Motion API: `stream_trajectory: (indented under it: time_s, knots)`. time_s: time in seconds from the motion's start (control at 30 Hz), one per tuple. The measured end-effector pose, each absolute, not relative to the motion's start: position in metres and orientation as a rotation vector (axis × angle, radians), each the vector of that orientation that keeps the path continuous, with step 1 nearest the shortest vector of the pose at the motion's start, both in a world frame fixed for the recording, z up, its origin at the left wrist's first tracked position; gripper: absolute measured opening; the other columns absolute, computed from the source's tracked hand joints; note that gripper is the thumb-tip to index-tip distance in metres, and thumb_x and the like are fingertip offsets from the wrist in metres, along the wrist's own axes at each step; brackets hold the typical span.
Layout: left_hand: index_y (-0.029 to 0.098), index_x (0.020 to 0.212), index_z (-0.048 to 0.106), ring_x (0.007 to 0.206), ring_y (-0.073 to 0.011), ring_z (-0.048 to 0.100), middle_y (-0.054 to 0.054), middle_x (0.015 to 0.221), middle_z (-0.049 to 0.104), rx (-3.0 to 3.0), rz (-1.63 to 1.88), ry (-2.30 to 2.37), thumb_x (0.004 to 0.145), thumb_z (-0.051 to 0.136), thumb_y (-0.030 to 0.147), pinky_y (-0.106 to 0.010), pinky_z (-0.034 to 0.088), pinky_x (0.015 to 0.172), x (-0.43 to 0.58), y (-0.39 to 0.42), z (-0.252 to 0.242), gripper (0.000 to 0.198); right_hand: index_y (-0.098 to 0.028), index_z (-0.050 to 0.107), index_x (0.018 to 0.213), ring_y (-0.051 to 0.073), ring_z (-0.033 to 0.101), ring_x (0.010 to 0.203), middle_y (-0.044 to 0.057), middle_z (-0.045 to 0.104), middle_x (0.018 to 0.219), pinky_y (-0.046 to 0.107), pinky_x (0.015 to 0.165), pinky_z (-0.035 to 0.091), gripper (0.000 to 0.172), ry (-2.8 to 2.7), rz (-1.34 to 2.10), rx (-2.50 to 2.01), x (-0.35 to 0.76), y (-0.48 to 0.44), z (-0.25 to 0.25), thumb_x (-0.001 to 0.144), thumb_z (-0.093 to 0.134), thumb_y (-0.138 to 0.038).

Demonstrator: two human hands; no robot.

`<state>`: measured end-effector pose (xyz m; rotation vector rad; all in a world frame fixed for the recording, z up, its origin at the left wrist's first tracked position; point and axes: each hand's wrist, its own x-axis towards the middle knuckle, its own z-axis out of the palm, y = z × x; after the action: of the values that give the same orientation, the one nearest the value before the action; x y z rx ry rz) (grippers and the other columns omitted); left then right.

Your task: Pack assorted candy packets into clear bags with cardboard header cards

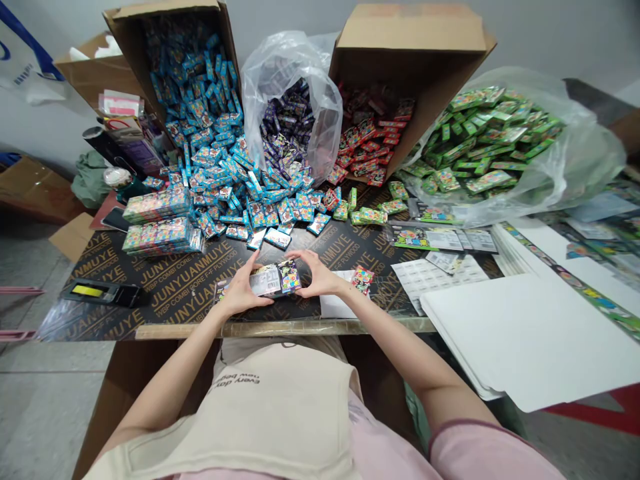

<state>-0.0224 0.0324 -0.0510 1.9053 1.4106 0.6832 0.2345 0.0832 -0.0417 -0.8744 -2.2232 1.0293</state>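
Note:
A black printed packet (273,280) with a white barcode label lies low over the front of the table. My left hand (244,288) is closed around its left end, thumb along the near edge. At the packet's right end, my right hand (316,275) curves its fingers and thumb around the edge. Just beyond the hands are several small blue-edged boxes (277,238), part of a big loose pile. Near my right wrist, a small colourful packet (363,279) rests on a white paper. What is under the held packet cannot be seen.
A carton of blue boxes (193,73), a clear bag of purple ones (290,120), a carton of red ones (367,143) and a bag of green ones (495,140) line the back. Wrapped stacks (160,230) and a black cutter-like tool (103,292) lie left; white sheets (530,333) right.

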Motion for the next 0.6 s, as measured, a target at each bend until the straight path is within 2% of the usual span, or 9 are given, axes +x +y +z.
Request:
stream_trajectory:
  time_s: [0.13,0.27,0.33,0.43,0.5,0.6]
  knots:
    - [0.024,0.151,0.015,0.115,-0.0285,0.055,-0.009,0.123,0.058,1.994,0.625,1.306,0.055,0.085,0.036,-0.045,0.039,0.104,-0.019,0.030,-0.049,0.120,-0.024,0.042,0.133,0.030,0.052,0.122,0.009,0.057,0.129,0.055,0.112,0.015,0.082,-2.320,1.114,-0.792,0.232,0.083,-0.044,0.061,0.077,-0.039]
    - [0.023,0.151,0.017,0.117,-0.0277,0.054,-0.009,0.125,0.057,1.976,0.702,1.387,0.057,0.083,0.035,-0.044,0.039,0.104,-0.018,0.030,-0.049,0.116,-0.024,0.034,0.141,0.034,0.044,0.130,0.014,0.052,0.137,0.057,0.112,0.011,0.097,-2.222,0.947,-0.915,0.227,0.073,-0.046,0.062,0.077,-0.057]
    - [0.023,0.150,0.017,0.117,-0.0272,0.054,-0.010,0.125,0.056,1.941,0.736,1.453,0.058,0.083,0.036,-0.043,0.039,0.104,-0.017,0.031,-0.049,0.114,-0.023,0.028,0.144,0.033,0.043,0.131,0.014,0.057,0.130,0.057,0.113,0.010,0.099,-2.121,0.875,-0.976,0.223,0.064,-0.049,0.065,0.074,-0.061]
    - [0.024,0.150,0.017,0.116,-0.0268,0.055,-0.009,0.124,0.057,1.943,0.724,1.467,0.059,0.082,0.037,-0.043,0.039,0.103,-0.017,0.033,-0.053,0.113,-0.024,0.024,0.147,0.029,0.049,0.127,0.010,0.066,0.118,0.056,0.113,0.007,0.083,-2.151,0.918,-0.933,0.219,0.060,-0.053,0.081,0.060,-0.059]
    - [0.025,0.150,0.016,0.116,-0.0271,0.054,-0.009,0.124,0.056,1.961,0.702,1.471,0.059,0.082,0.037,-0.042,0.039,0.103,-0.016,0.034,-0.058,0.113,-0.025,0.031,0.144,0.029,0.049,0.127,0.011,0.063,0.124,0.055,0.113,0.010,0.071,-2.177,0.865,-0.955,0.222,0.075,-0.056,0.086,0.054,-0.058]
    - [0.024,0.151,0.016,0.113,-0.0281,0.054,-0.010,0.123,0.055,2.027,0.615,1.515,0.059,0.081,0.035,-0.043,0.040,0.100,-0.017,0.035,-0.068,0.113,-0.022,0.046,0.134,0.031,0.044,0.129,0.014,0.054,0.134,0.051,0.109,0.022,0.063,-1.951,0.506,-1.283,0.242,0.132,-0.058,0.084,0.056,-0.058]
